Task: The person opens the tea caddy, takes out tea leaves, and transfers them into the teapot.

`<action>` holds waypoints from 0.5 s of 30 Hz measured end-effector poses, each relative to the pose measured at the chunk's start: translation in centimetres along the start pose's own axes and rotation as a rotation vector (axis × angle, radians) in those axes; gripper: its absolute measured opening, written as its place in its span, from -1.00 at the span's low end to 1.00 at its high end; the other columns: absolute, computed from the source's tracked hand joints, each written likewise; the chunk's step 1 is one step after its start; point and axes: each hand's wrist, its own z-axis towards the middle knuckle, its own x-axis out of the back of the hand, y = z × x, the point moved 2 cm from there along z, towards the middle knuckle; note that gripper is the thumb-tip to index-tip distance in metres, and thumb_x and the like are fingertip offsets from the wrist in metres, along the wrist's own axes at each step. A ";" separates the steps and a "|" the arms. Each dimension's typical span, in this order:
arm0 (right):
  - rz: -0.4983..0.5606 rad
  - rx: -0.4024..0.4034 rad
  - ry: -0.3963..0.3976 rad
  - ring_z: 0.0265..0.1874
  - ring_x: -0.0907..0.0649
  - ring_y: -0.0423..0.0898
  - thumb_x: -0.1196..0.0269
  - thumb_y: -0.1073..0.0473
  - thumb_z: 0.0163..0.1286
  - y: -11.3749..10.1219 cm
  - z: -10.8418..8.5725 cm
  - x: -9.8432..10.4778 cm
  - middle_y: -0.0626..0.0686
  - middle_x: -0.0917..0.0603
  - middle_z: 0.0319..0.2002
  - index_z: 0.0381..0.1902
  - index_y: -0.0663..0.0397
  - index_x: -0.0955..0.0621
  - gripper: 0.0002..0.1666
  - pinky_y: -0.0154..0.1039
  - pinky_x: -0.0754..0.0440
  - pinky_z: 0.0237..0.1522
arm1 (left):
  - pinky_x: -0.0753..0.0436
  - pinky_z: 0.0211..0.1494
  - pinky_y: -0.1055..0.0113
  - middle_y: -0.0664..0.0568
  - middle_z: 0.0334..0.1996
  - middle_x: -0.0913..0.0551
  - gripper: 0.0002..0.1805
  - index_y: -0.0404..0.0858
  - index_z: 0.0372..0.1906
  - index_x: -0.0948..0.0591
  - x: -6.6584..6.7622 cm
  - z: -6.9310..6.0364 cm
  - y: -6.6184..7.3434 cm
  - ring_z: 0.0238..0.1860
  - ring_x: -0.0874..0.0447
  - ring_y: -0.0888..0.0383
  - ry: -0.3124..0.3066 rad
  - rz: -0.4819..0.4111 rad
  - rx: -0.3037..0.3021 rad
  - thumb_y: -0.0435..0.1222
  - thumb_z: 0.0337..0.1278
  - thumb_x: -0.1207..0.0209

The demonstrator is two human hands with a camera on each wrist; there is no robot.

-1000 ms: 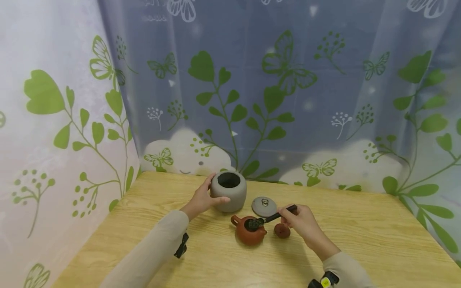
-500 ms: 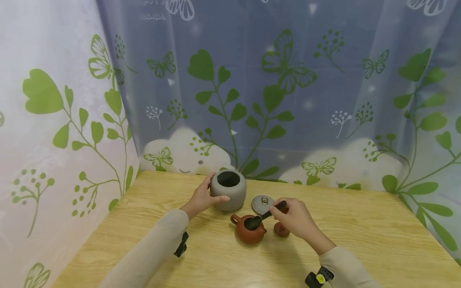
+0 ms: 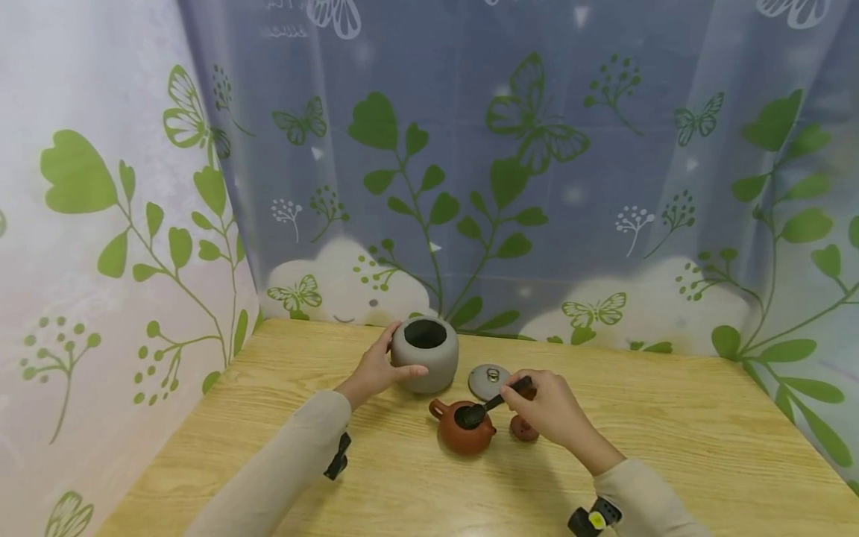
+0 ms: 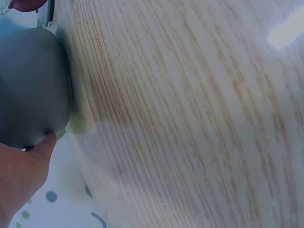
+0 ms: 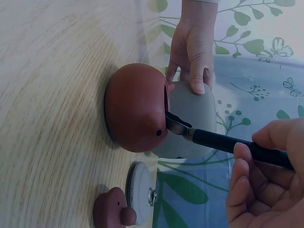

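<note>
My left hand holds the side of a grey tea jar, thumb across its front and fingers behind. The jar is uncovered and dark inside; in the left wrist view its wall stands on the table. My right hand pinches a tea scoop by its black handle. The scoop's head tips into the mouth of a reddish-brown clay teapot, at the rim in the right wrist view. How much tea lies in the teapot is hidden.
Behind the teapot lies the jar's grey lid with a metal ring. The small clay teapot lid rests right of the spout, partly under my right hand. A patterned curtain rises beyond the wooden table's back edge.
My right hand has moved slightly left, and the scoop has turned over at the teapot's mouth. Dark leaves seen on it earlier no longer show. My left hand stays on the jar.
</note>
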 end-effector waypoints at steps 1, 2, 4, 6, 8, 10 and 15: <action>0.003 -0.008 -0.002 -0.53 -0.63 -0.10 -0.23 0.16 0.38 0.1 0.0 0.0 -0.04 -0.66 -0.52 -0.26 0.11 -0.69 -0.84 -0.28 -0.54 -0.51 | -0.20 0.39 -0.13 -0.13 0.49 -0.08 0.19 -0.09 0.53 0.02 0.0 0.0 0.0 0.48 0.01 -0.14 0.000 0.000 0.000 -0.04 -0.15 -0.48; 0.009 -0.015 -0.002 -0.51 -0.65 -0.08 -0.23 0.15 0.37 0.1 0.0 0.0 -0.04 -0.67 -0.51 -0.26 0.11 -0.69 -0.84 -0.28 -0.55 -0.50 | -0.20 0.39 -0.14 -0.13 0.49 -0.07 0.19 -0.09 0.53 0.02 0.0 0.0 0.0 0.48 0.01 -0.15 -0.001 0.000 -0.001 -0.04 -0.15 -0.48; 0.034 -0.037 -0.005 -0.47 -0.68 -0.03 -0.23 0.14 0.37 0.3 -0.1 0.1 -0.03 -0.69 -0.49 -0.25 0.11 -0.69 -0.83 -0.26 -0.56 -0.48 | -0.20 0.39 -0.14 -0.13 0.48 -0.08 0.19 -0.09 0.53 0.02 0.0 0.0 0.0 0.48 0.00 -0.15 -0.001 -0.002 -0.002 -0.04 -0.15 -0.48; 0.072 -0.054 -0.007 -0.43 -0.70 -0.01 -0.24 0.12 0.37 0.5 -0.3 0.2 0.01 -0.72 -0.45 -0.21 0.13 -0.69 -0.80 -0.25 -0.58 -0.46 | -0.20 0.39 -0.14 -0.14 0.48 -0.08 0.19 -0.09 0.53 0.02 0.0 0.0 -0.1 0.48 0.00 -0.15 -0.002 -0.002 -0.003 -0.04 -0.15 -0.48; 0.110 -0.062 -0.002 -0.41 -0.71 0.00 -0.24 0.10 0.38 0.8 -0.4 0.4 0.05 -0.73 -0.42 -0.18 0.16 -0.69 -0.76 -0.23 -0.60 -0.44 | -0.20 0.39 -0.14 -0.14 0.48 -0.09 0.19 -0.09 0.53 0.02 0.0 0.0 -0.1 0.48 0.00 -0.15 -0.003 -0.003 -0.005 -0.04 -0.15 -0.48; 0.151 -0.080 0.013 -0.38 -0.71 0.02 -0.24 0.07 0.38 1.2 -0.6 0.7 0.07 -0.73 -0.40 -0.15 0.18 -0.68 -0.72 -0.23 -0.62 -0.40 | -0.20 0.39 -0.14 -0.14 0.48 -0.09 0.18 -0.09 0.53 0.02 0.0 0.0 -0.1 0.48 0.00 -0.15 -0.004 -0.004 -0.007 -0.05 -0.15 -0.48; 0.251 -0.155 0.075 -0.34 -0.70 0.02 -0.25 0.04 0.38 2.5 -1.0 1.7 0.11 -0.72 -0.38 -0.11 0.26 -0.66 -0.64 -0.26 -0.65 -0.29 | -0.19 0.39 -0.15 -0.13 0.48 -0.08 0.18 -0.08 0.54 0.02 0.0 0.0 0.0 0.48 0.01 -0.14 -0.004 -0.008 -0.002 -0.04 -0.14 -0.47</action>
